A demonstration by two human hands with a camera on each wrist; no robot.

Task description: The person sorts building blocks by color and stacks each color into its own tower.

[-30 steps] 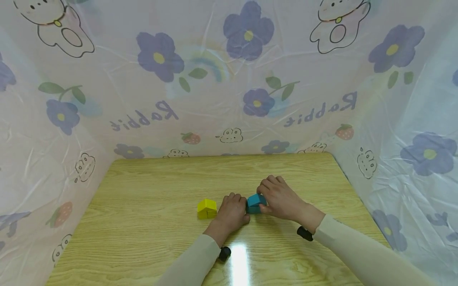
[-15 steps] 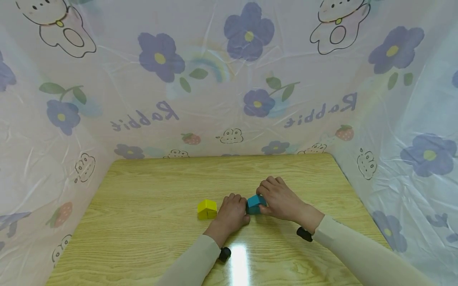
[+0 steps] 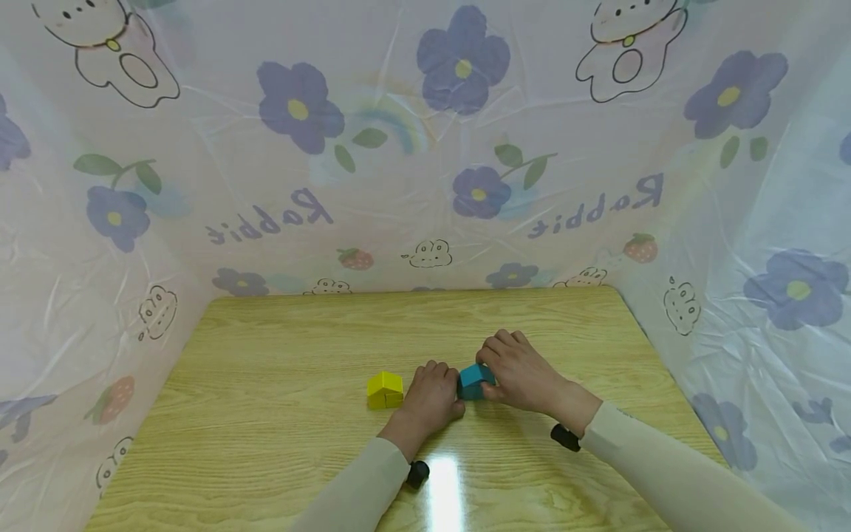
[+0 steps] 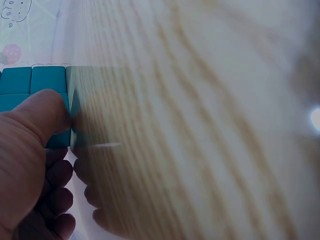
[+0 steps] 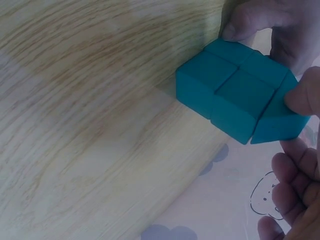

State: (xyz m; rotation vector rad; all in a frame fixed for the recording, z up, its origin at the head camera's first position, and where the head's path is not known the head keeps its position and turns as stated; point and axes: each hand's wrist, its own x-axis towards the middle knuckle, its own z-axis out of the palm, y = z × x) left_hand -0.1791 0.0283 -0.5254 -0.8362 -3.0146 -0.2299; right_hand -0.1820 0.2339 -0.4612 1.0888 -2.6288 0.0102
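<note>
A small teal block house stands mid-table: cubes (image 5: 227, 90) set together, with a triangular roof block (image 3: 476, 374) on top. My right hand (image 3: 518, 373) pinches that roof block, thumb on its near face and fingers behind, as the right wrist view shows. From the other side, my left hand (image 3: 432, 395) holds the cubes at their left end; its thumb (image 4: 47, 112) presses a front face in the left wrist view, and its fingers curl beyond. In the head view the left hand hides the house's left edge. Left of it is a yellow block house (image 3: 384, 389) with the same pitched shape.
The wooden table (image 3: 286, 332) ends at a patterned curtain (image 3: 385, 185) at the back and on both sides. Black wrist devices (image 3: 417, 473) sit under both forearms. A bright light reflection lies on the table's front.
Both hands stay almost in place on the teal house. The roof block looks slightly lower and straighter on the cubes. The yellow house is unmoved.
</note>
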